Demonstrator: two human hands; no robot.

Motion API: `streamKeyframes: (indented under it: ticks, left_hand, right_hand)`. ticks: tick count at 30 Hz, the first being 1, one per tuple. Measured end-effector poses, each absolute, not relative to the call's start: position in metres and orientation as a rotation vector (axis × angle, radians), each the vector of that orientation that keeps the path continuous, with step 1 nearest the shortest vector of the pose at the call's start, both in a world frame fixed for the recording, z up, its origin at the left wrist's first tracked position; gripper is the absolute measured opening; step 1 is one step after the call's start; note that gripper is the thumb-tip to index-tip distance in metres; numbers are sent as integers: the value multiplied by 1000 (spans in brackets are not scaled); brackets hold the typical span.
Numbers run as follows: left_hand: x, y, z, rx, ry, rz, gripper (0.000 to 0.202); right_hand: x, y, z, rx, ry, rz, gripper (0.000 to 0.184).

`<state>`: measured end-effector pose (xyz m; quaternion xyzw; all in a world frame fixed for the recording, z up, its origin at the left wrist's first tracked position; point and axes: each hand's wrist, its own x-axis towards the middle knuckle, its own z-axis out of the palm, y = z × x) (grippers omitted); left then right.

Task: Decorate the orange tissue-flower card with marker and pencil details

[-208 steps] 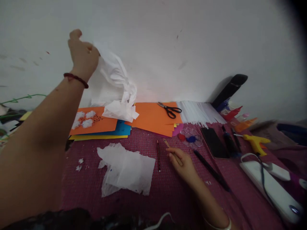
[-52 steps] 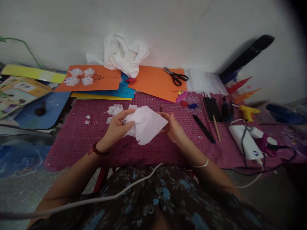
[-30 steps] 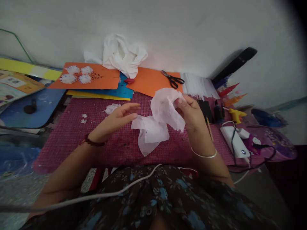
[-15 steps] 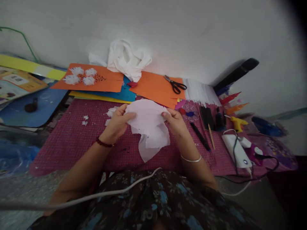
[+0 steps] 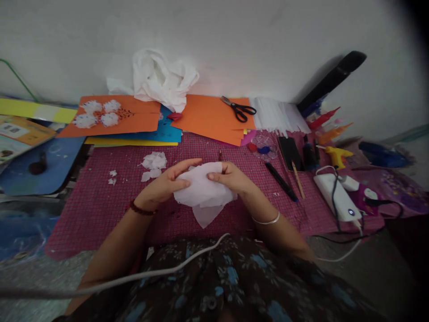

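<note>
A thin white tissue sheet is bunched between both my hands, just above the magenta checked mat. My left hand grips its left side, thumb under and fingers reaching over the top. On the right side, my right hand pinches the sheet's upper edge with curled fingers. A point of the tissue hangs down toward my lap. Small torn tissue scraps lie on the mat just left of my left hand.
Orange paper sheets and black scissors lie at the back, with a crumpled white tissue pile against the wall. Right of my hands are a black pen, a wooden stick, a yellow glue gun and a white power bank.
My hands have lowered the tissue and drawn closer together, gathering the spread sheet into a smaller bunch. Earlier, only my right hand held it up.
</note>
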<state>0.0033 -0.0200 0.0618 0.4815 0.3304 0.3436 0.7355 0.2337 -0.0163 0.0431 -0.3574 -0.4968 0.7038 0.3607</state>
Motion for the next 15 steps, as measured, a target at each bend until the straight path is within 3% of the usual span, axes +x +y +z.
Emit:
streamKeyframes:
  ticks: [5,11,15]
  left_hand:
    - [0,-12,56,950,854,1006,68]
    - [8,-9,49,928,894,976,41]
    - [14,-11,45,922,949,1168,22]
  right_hand:
    - [234,-13,44,-1064,-1125,1438,26]
    - [232,-15,48,-1061,-1158,1447,26]
    - [229,-17,46,-1085,-1124,1465,32]
